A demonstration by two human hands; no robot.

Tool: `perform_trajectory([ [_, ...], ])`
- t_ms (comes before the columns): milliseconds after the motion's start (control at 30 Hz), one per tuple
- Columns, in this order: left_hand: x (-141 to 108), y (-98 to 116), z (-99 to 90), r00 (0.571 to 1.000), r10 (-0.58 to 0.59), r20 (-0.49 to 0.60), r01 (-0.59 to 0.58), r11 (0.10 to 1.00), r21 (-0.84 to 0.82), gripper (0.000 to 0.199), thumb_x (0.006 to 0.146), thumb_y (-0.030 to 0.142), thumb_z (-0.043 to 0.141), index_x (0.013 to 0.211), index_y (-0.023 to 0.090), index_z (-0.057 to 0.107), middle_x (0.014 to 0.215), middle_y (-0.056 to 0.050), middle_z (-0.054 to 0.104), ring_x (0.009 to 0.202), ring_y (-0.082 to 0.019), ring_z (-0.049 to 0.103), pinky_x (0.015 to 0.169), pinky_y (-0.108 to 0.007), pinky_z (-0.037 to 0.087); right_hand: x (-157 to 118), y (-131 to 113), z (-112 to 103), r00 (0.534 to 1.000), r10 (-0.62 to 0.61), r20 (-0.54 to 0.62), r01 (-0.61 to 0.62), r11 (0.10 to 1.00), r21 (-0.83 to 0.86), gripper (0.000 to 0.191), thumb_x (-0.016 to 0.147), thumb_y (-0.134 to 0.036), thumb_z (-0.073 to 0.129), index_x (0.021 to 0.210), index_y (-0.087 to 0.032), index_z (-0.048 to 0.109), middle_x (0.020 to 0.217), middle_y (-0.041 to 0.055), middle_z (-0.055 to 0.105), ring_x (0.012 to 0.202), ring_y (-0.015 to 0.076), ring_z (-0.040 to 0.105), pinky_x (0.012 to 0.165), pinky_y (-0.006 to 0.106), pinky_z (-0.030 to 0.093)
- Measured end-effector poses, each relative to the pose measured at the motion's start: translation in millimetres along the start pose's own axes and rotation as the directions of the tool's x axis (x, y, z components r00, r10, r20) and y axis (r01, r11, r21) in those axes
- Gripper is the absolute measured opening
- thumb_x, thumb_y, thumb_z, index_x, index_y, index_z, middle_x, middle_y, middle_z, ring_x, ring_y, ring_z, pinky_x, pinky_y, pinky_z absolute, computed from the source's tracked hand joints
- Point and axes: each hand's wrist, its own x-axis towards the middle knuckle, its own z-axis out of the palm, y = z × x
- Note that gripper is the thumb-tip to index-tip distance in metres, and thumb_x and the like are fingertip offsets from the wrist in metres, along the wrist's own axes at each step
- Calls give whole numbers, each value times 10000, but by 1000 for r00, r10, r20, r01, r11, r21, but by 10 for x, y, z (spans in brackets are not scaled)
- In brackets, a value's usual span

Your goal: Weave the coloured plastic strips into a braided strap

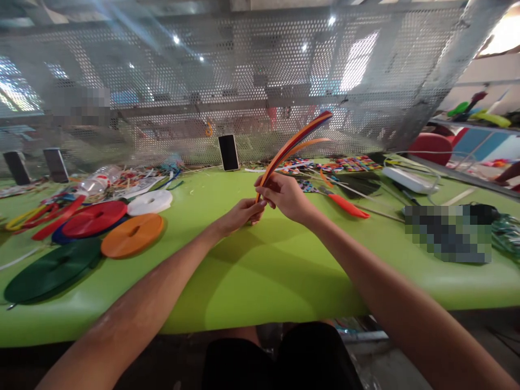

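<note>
Both hands meet over the green table (276, 292): the left hand (246, 213) pinches the low end of a bundle of curved strips (294, 140), orange and dark red, and the right hand (285, 196) grips it just above. The strips arc up past the right hand. Left of the hands lie flat orange (133, 235), red and green coils; beyond them a phone (228, 153) stands propped.

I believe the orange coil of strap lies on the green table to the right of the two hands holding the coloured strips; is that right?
Not quite: the head view shows the orange coil of strap on the green table to the left of the two hands holding the coloured strips.
</note>
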Motion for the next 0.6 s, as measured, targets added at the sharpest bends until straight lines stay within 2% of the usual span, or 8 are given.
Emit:
perform_trajectory([
  [167,25,-45,5,1000,8,-5,-9,999,-48,422,851,533,618,704,162,481,599,57,373,513,-65,341,532,-235,311,-2,3,-17,1000,14,20,-13,1000,-16,244,793,-364,691,879,-167,576,625,-36,530,470,74,423,431,230,342],
  [333,53,-105,-6,1000,-4,14,5,997,-81,444,826,539,648,678,168,454,592,63,355,502,-62,335,522,-232,312,7,32,-36,999,10,45,-8,999,-42,229,803,-359,677,860,-158,582,649,-16,548,514,86,458,450,230,357],
  [600,46,-88,6,1000,-20,8,21,997,-78,418,822,527,648,704,166,475,571,74,343,491,-60,296,519,-231,302,24,93,-54,998,20,54,-15,995,-94,319,806,-463,681,782,-171,557,585,-24,533,452,76,434,412,222,349],
])
